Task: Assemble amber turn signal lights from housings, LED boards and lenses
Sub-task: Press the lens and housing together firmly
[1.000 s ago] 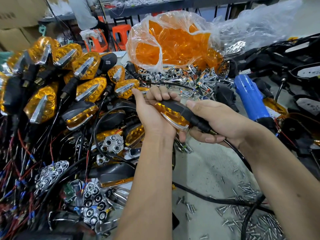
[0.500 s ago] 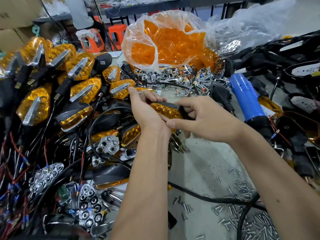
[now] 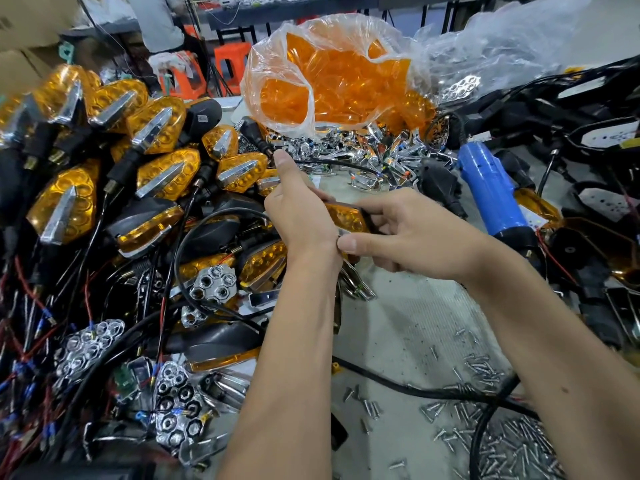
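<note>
Both my hands hold one amber turn signal light (image 3: 348, 218) with a black housing above the table's middle. My left hand (image 3: 299, 216) wraps its left end, index finger stretched up. My right hand (image 3: 408, 233) pinches its right end between thumb and fingers. Most of the light is hidden by my fingers. A heap of assembled amber lights (image 3: 162, 174) with chrome trims lies at the left. A clear bag of amber lenses (image 3: 332, 74) stands behind. Chrome reflector pieces (image 3: 214, 284) and wired LED boards (image 3: 173, 420) lie at the lower left.
A blue electric screwdriver (image 3: 491, 192) lies at the right, its black cable (image 3: 415, 389) crossing the grey table (image 3: 398, 327). Several loose screws (image 3: 502, 434) are scattered at the lower right. Chrome trims (image 3: 374, 150) pile behind my hands. Black housings and wires (image 3: 588, 133) fill the right side.
The light has turned in my hands from lying across my right palm to being pinched at its right end. My left index finger has lifted.
</note>
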A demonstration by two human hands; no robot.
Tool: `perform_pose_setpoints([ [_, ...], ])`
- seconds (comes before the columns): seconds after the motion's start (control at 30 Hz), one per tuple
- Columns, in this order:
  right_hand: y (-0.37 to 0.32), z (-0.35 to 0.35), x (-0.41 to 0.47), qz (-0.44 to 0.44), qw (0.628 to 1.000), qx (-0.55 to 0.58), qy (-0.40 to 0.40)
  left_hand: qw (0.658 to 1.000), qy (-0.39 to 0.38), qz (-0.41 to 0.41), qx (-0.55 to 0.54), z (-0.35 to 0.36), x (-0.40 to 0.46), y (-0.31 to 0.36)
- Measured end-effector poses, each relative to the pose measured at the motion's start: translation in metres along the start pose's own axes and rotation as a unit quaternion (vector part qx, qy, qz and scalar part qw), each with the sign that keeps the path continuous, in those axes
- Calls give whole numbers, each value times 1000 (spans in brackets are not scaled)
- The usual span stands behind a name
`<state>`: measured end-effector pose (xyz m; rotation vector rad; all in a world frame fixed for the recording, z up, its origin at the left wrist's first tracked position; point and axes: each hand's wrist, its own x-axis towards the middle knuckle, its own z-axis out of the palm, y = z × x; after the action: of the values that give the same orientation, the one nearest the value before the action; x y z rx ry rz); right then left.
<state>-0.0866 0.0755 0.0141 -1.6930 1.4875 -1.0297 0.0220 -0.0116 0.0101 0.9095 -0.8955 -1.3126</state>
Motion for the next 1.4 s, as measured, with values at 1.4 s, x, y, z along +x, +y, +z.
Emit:
perform_pose_setpoints([
  [1.4, -34, -4, -45, 290, 872, -323, -228, 914, -257, -306, -67, -21, 4, 23],
])
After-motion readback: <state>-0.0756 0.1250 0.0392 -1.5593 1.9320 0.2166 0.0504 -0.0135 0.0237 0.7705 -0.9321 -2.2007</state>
